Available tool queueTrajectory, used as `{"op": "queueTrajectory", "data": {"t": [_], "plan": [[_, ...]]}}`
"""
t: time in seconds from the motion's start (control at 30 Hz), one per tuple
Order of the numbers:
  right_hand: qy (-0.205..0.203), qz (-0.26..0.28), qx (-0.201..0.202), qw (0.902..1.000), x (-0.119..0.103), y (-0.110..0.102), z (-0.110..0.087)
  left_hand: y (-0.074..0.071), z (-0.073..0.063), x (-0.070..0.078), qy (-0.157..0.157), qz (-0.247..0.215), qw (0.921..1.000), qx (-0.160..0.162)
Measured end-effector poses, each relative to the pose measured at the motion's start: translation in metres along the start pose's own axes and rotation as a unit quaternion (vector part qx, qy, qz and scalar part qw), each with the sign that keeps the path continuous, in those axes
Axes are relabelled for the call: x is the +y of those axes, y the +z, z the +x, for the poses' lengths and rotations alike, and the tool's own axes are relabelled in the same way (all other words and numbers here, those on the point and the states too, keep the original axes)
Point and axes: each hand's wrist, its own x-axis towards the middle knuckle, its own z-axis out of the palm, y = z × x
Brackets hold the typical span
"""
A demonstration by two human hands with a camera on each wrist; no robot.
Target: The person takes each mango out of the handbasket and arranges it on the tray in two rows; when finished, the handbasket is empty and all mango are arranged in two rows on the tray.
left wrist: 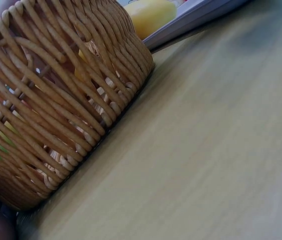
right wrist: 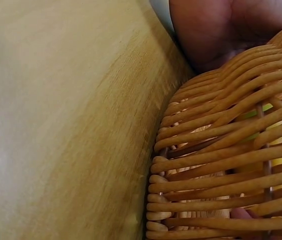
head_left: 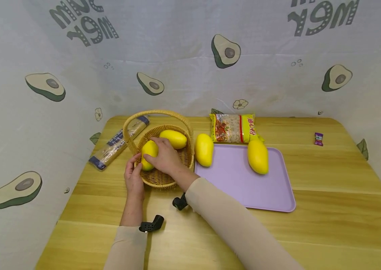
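A wicker basket [head_left: 161,185] with an arched handle stands at the left of the wooden table. Two yellow mangoes show inside it: one mango [head_left: 173,139] lies at the back, the other mango [head_left: 149,155], greenish low down, is at the left. Reaching over the front rim, my right hand [head_left: 166,155] grips the left mango from above, thumb on its near side. My left hand [head_left: 134,180] holds the basket's left rim, fingers and thumb close to that same mango. In the right wrist view the left hand [right wrist: 205,30] shows beside the wicker wall.
Right of the basket lies a lilac tray [head_left: 244,191], with a mango [head_left: 204,150] at its left edge and another mango [head_left: 257,156] toward its right. Behind it is a yellow food packet [head_left: 232,128]. A long clear-and-blue packet [head_left: 112,150] lies left; a purple sweet [head_left: 318,139] far right.
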Motion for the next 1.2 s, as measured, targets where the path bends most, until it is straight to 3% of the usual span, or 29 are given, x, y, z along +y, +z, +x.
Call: {"op": "queueTrajectory", "data": {"t": [1.2], "plan": [[-0.007, -0.025, -0.024, 0.9994, 0.0032, 0.0041, 0.0026, 0.0004, -0.0003, -0.0005, -0.002, -0.002, 1.0, -0.001]]}}
